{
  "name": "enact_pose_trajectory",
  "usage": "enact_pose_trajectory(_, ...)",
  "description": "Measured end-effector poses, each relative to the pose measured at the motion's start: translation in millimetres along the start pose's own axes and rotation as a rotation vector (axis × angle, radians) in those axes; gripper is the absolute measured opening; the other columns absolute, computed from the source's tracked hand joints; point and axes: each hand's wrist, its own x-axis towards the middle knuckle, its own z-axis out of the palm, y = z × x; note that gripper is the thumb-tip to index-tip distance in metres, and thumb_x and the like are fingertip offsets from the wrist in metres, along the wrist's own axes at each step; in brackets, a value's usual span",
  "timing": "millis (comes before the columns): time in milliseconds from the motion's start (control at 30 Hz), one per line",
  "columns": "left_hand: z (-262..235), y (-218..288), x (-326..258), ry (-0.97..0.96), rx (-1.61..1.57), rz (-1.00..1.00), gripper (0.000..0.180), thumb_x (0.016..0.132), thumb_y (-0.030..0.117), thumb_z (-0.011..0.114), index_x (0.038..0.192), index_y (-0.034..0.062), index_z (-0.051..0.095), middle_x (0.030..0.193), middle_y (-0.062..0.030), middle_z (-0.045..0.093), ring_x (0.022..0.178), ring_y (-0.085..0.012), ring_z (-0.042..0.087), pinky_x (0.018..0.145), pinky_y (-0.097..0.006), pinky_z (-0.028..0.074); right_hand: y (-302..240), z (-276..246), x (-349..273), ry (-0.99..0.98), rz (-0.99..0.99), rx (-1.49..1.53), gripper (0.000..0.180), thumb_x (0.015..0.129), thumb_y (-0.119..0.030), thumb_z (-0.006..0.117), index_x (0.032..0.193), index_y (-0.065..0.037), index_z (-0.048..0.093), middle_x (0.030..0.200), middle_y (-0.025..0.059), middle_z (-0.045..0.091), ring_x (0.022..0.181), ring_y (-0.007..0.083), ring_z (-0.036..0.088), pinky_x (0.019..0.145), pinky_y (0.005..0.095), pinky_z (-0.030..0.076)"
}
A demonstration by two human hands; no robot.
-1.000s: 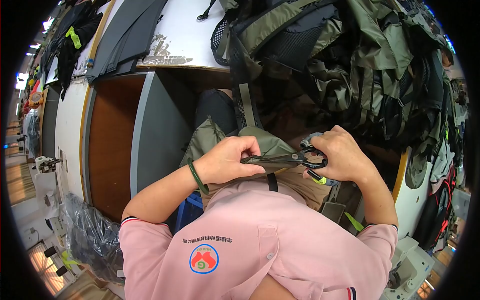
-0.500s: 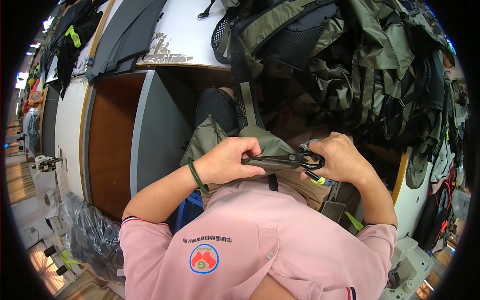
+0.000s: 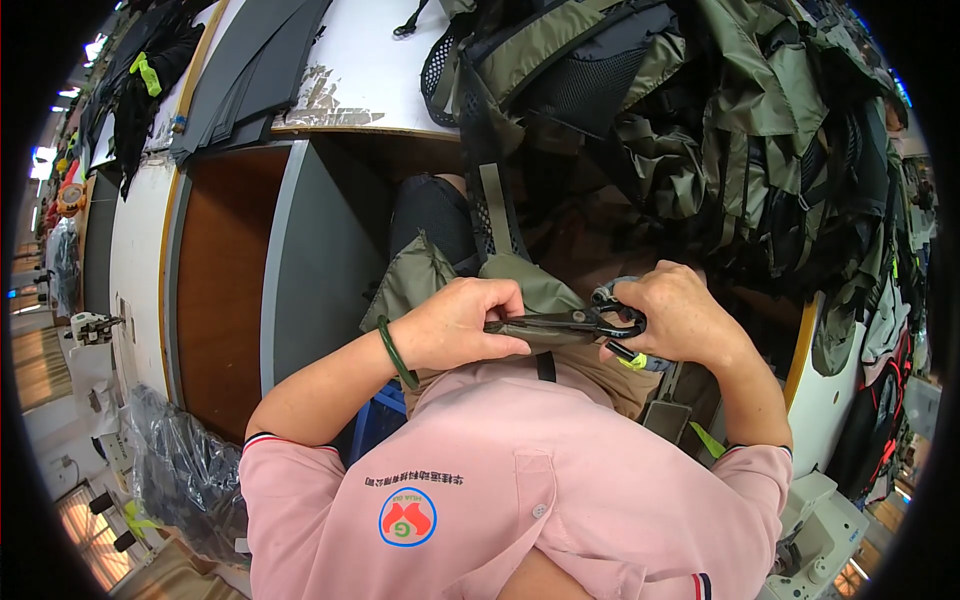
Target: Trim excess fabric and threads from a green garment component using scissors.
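Note:
My right hand (image 3: 672, 312) is closed round the looped handles of a pair of dark scissors (image 3: 580, 321). Their blades point left, toward my left hand (image 3: 463, 322), and lie along the edge of an olive-green fabric piece (image 3: 535, 284). Thumb and fingers of my left hand are pinched on that fabric close to the blade tips. Whether the blades have fabric between them is hard to see. Below the scissor handles, a small black and neon-yellow item (image 3: 637, 357) shows by my right fingers.
A heap of olive and black backpacks (image 3: 740, 120) covers the far right of the worktable, with a strap hanging toward my lap. Dark grey sheets (image 3: 255, 65) lie at the far left. Below them is an open brown compartment (image 3: 228, 290). A white sewing machine (image 3: 825, 535) stands lower right.
My right hand and the scissors have shifted very slightly. My left hand keeps its pinch on the fabric in nearly the same place.

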Motion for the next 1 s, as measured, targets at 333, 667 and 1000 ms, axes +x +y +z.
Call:
enact_pose_trajectory(333,7.0,-6.5,-9.7,0.523,0.541,0.416,0.036,0.055,-0.003,0.077,0.066,0.0079,0.043,0.090,-0.0074,0.061,0.073,-0.0267,0.054,0.075,-0.036,0.042,-10.6,33.6,17.1,0.082,-0.171,0.760,0.024,0.076,-0.008,0.077,0.085,0.000,0.056,0.072,0.0153,0.060,0.063,0.0325,0.056,0.058,0.0375,0.044)
enact_pose_trajectory(667,8.3,-21.1,-16.7,0.633,0.598,0.637,0.038,0.050,-0.004,0.074,0.067,0.0111,0.043,0.088,-0.0083,0.069,0.072,-0.0255,0.060,0.080,-0.043,0.048,-11.2,46.0,14.1,0.156,-0.218,0.607,0.026,0.075,-0.013,0.080,0.084,-0.004,0.057,0.073,0.0129,0.061,0.066,0.0318,0.056,0.060,0.0392,0.044)
enact_pose_trajectory(1000,-3.8,-16.9,-30.4,0.521,0.695,0.420,0.035,0.066,0.016,0.085,0.071,0.0089,0.050,0.082,-0.0041,0.065,0.074,-0.0232,0.061,0.073,-0.038,0.047,-3.3,44.9,3.1,0.169,-0.201,0.522,0.024,0.075,-0.013,0.078,0.079,-0.005,0.055,0.070,0.0096,0.056,0.068,0.0299,0.051,0.063,0.0371,0.042)
